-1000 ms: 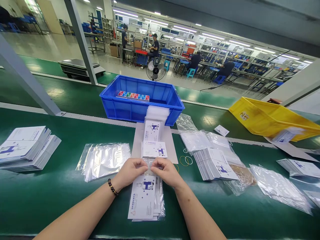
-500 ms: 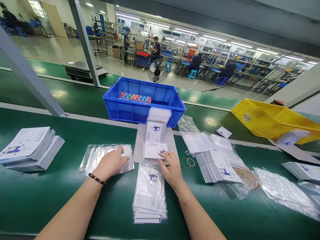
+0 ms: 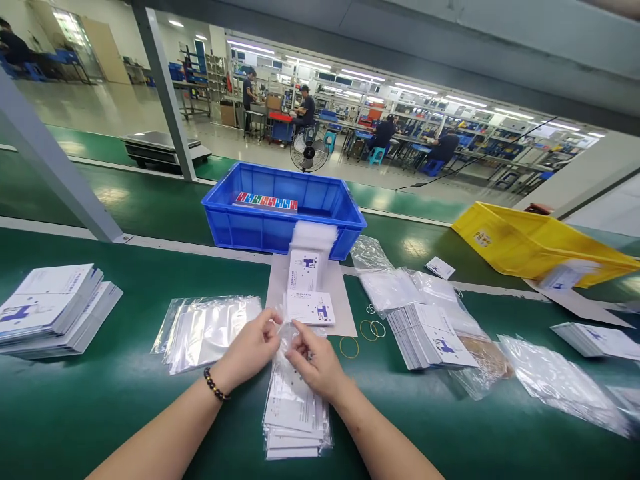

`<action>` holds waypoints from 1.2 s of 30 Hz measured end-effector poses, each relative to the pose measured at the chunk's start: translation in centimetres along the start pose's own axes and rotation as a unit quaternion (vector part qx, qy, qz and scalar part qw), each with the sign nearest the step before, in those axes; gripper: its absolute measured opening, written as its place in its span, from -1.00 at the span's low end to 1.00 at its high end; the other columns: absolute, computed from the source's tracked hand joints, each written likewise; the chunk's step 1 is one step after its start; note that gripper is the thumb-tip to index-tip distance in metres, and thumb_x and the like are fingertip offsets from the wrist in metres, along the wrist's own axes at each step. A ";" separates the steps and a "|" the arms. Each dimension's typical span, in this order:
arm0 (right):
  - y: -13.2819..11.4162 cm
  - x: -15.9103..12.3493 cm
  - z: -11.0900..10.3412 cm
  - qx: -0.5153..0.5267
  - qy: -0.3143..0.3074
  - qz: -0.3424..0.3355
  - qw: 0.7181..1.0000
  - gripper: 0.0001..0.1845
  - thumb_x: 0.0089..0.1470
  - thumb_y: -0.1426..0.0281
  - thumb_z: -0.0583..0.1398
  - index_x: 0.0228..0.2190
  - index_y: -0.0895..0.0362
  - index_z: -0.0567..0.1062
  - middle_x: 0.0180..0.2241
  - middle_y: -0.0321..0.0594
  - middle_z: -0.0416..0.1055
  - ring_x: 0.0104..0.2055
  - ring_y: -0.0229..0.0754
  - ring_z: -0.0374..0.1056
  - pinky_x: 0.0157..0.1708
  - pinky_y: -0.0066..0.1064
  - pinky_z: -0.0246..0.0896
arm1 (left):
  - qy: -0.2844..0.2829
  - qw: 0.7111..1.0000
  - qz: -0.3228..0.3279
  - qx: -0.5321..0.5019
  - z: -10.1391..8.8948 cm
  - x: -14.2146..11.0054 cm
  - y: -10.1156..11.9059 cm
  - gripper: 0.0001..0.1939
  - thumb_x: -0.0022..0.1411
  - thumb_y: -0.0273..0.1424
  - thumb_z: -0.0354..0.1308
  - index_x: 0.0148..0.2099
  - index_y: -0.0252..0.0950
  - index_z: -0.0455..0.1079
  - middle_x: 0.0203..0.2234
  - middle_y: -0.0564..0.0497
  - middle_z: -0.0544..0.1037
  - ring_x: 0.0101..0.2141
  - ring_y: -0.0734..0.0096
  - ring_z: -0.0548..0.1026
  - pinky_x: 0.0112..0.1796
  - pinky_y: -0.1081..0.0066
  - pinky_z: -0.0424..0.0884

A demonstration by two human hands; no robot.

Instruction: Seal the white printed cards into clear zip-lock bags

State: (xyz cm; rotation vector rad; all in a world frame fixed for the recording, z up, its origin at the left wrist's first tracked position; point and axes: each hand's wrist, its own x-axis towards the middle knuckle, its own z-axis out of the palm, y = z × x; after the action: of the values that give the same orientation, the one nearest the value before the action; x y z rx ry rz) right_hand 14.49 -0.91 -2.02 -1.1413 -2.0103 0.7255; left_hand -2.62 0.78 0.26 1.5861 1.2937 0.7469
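Note:
My left hand (image 3: 257, 350) is closed in a pinch on the edge of a clear plastic bag (image 3: 286, 328). Facing it, my right hand (image 3: 317, 363) has curled fingers at the same bag's edge; the film is thin and hard to make out. Beneath both hands lies a pile of bagged booklets (image 3: 296, 413). Just beyond my fingertips is a white booklet with a purple print (image 3: 310, 308), resting on a grey board (image 3: 345, 313). To the left of my left hand, flat empty clear bags (image 3: 210, 333) lie fanned out on the green bench.
A blue bin (image 3: 280, 223) stands behind the board. Booklet stacks lie at left (image 3: 55, 307) and right (image 3: 430, 337). Rubber bands (image 3: 349, 347) and plastic bags (image 3: 385, 287) are to the right. A yellow bin (image 3: 540, 243) tilts at far right; a metal post (image 3: 167, 93) rises at left.
My left hand has left the pile of empty bags and come to the middle with a bag. My right hand has drawn back from the booklet to meet it.

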 end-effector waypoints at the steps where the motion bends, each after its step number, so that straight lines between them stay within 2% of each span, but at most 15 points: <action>1: -0.1 -0.1 0.3 -0.024 -0.001 -0.004 1.000 -0.53 0.06 0.42 0.03 0.05 0.17 0.21 -0.43 -0.20 0.45 -0.48 -0.23 0.35 -0.44 -0.41 0.30 | -0.005 1.000 0.003 -0.002 0.6 -0.2 0.1 -0.82 0.04 -0.44 -0.03 -0.23 -0.25 0.17 -0.70 0.24 0.17 -0.62 0.51 0.20 -0.53 0.52 0.12; 3: 0.0 -0.2 0.6 -0.085 0.023 -0.029 0.996 -0.54 0.07 0.49 -0.05 0.05 0.18 0.22 -0.36 -0.10 0.47 -0.37 -0.15 0.40 -0.37 -0.35 0.31 | -0.007 1.000 0.010 -0.007 1.3 -0.4 0.4 -0.84 0.07 -0.39 -0.01 -0.24 -0.26 0.22 -0.69 0.22 0.18 -0.60 0.51 0.20 -0.52 0.51 0.13; 5: 0.1 -0.2 0.6 -0.129 0.047 -0.062 0.989 -0.54 0.07 0.53 -0.09 0.02 0.19 0.26 -0.31 -0.04 0.47 -0.30 -0.12 0.40 -0.34 -0.31 0.32 | -0.009 0.999 0.018 -0.032 1.7 -0.4 0.5 -0.84 0.09 -0.29 -0.01 -0.35 -0.28 0.26 -0.67 0.19 0.20 -0.59 0.51 0.21 -0.51 0.50 0.15; 8: 0.2 -0.1 0.5 -0.155 0.044 -0.101 0.982 -0.55 0.07 0.53 -0.11 0.00 0.23 0.28 -0.38 -0.04 0.46 -0.37 -0.12 0.39 -0.42 -0.33 0.31 | 0.000 0.997 -0.009 -0.076 1.9 -0.2 0.6 -0.66 0.12 -0.17 -0.05 -0.56 -0.30 0.20 -0.70 0.15 0.23 -0.61 0.52 0.20 -0.54 0.49 0.15; 10: 0.0 -0.1 0.4 -0.151 0.035 -0.111 0.982 -0.55 0.06 0.54 -0.10 -0.01 0.24 0.28 -0.42 -0.05 0.45 -0.42 -0.13 0.37 -0.45 -0.34 0.29 | 0.010 0.994 -0.042 -0.102 2.1 -0.1 0.5 -0.62 0.12 -0.15 -0.07 -0.61 -0.29 0.16 -0.74 0.14 0.22 -0.66 0.54 0.18 -0.58 0.49 0.11; 13: -0.7 0.1 0.1 -0.102 0.036 -0.093 0.990 -0.64 0.04 0.48 -0.02 -0.10 0.17 0.35 -0.43 -0.12 0.43 -0.42 -0.17 0.33 -0.42 -0.36 0.26 | 0.021 0.991 -0.051 -0.118 2.4 0.0 0.3 -0.63 0.09 -0.17 -0.04 -0.62 -0.30 0.16 -0.76 0.15 0.21 -0.67 0.55 0.16 -0.60 0.50 0.09; 16: -1.2 0.3 -0.2 -0.051 0.045 -0.044 0.997 -0.85 0.01 0.45 0.05 -0.37 0.12 0.41 -0.52 -0.23 0.36 -0.47 -0.23 0.26 -0.47 -0.42 0.19 | 0.035 0.995 -0.018 -0.094 2.7 0.0 0.1 -0.64 0.08 -0.18 -0.01 -0.64 -0.29 0.14 -0.74 0.16 0.18 -0.63 0.54 0.16 -0.56 0.50 0.11; 19: -1.2 0.3 -0.2 -0.046 0.041 -0.009 0.998 -0.78 0.03 0.48 -0.01 -0.59 0.11 0.32 -0.63 -0.32 0.23 -0.57 -0.29 0.16 -0.55 -0.48 0.07 | 0.028 0.998 0.007 -0.055 2.9 -0.2 0.2 -0.64 0.09 -0.19 -0.05 -0.64 -0.28 0.09 -0.72 0.16 0.15 -0.60 0.53 0.15 -0.55 0.49 0.10; 22: -0.6 0.3 0.2 -0.099 0.047 -0.002 0.994 -0.71 0.03 0.49 -0.03 -0.68 0.10 0.21 -0.67 -0.34 0.15 -0.60 -0.30 0.08 -0.59 -0.48 -0.03 | 0.014 1.000 0.020 -0.002 3.1 -0.5 0.5 -0.66 0.10 -0.25 -0.08 -0.64 -0.27 0.05 -0.72 0.14 0.16 -0.60 0.51 0.14 -0.54 0.48 0.07; 26: 0.1 0.4 0.4 -0.202 0.127 -0.004 0.971 -0.71 0.05 0.50 -0.06 -0.65 0.11 0.26 -0.64 -0.27 0.18 -0.55 -0.24 0.12 -0.54 -0.43 0.00 | -0.017 0.999 0.016 0.023 3.2 -0.7 0.7 -0.68 0.05 -0.30 -0.08 -0.66 -0.26 -0.03 -0.74 0.16 0.10 -0.63 0.53 0.09 -0.56 0.47 0.01; 29: -0.2 0.3 0.1 -0.211 0.149 -0.057 0.964 -0.77 0.10 0.40 -0.04 -0.39 0.18 0.39 -0.46 -0.12 0.31 -0.40 -0.16 0.23 -0.42 -0.38 0.13 | 0.000 0.999 -0.024 -0.043 2.8 -0.3 0.5 -0.66 0.01 -0.24 -0.04 -0.68 -0.25 -0.03 -0.75 0.17 0.06 -0.65 0.55 0.06 -0.58 0.48 0.00; 31: -0.6 0.1 0.1 -0.208 0.120 -0.103 0.965 -0.72 0.08 0.31 0.02 -0.24 0.21 0.38 -0.36 -0.05 0.32 -0.34 -0.12 0.24 -0.38 -0.34 0.17 | 0.018 0.992 -0.070 -0.101 2.2 0.1 0.2 -0.66 0.00 -0.19 -0.03 -0.67 -0.25 0.02 -0.77 0.19 0.04 -0.68 0.57 0.04 -0.61 0.49 -0.02; 33: -0.9 0.0 0.0 -0.201 0.074 -0.121 0.969 -0.75 0.08 0.35 0.02 -0.27 0.19 0.41 -0.43 -0.10 0.32 -0.41 -0.15 0.23 -0.43 -0.36 0.16 | 0.012 0.984 -0.108 -0.139 1.4 0.3 0.0 -0.65 0.03 -0.14 -0.05 -0.64 -0.25 0.08 -0.80 0.20 0.04 -0.72 0.57 0.02 -0.64 0.49 -0.02; 34: -0.9 0.0 -0.1 -0.187 0.052 -0.118 0.974 -0.77 0.09 0.40 -0.01 -0.32 0.17 0.42 -0.49 -0.15 0.31 -0.46 -0.18 0.22 -0.47 -0.38 0.14 | 0.018 0.985 -0.103 -0.139 1.0 0.3 0.0 -0.65 0.06 -0.13 -0.08 -0.62 -0.25 0.12 -0.80 0.19 0.08 -0.72 0.56 0.04 -0.65 0.49 0.00; 36: -0.9 0.0 -0.4 -0.129 0.017 -0.097 0.987 -0.73 0.10 0.48 -0.06 -0.37 0.15 0.43 -0.56 -0.22 0.30 -0.51 -0.22 0.21 -0.50 -0.42 0.12 | 0.062 0.994 -0.015 -0.086 0.3 0.1 0.2 -0.67 0.12 -0.16 -0.10 -0.52 -0.28 0.23 -0.69 0.09 0.27 -0.62 0.47 0.23 -0.56 0.46 0.16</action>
State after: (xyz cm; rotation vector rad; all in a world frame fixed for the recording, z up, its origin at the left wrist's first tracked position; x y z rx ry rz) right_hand 14.39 -1.26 -1.12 -1.0726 -2.1944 0.3530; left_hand -2.25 0.83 0.35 1.3976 1.3026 0.9248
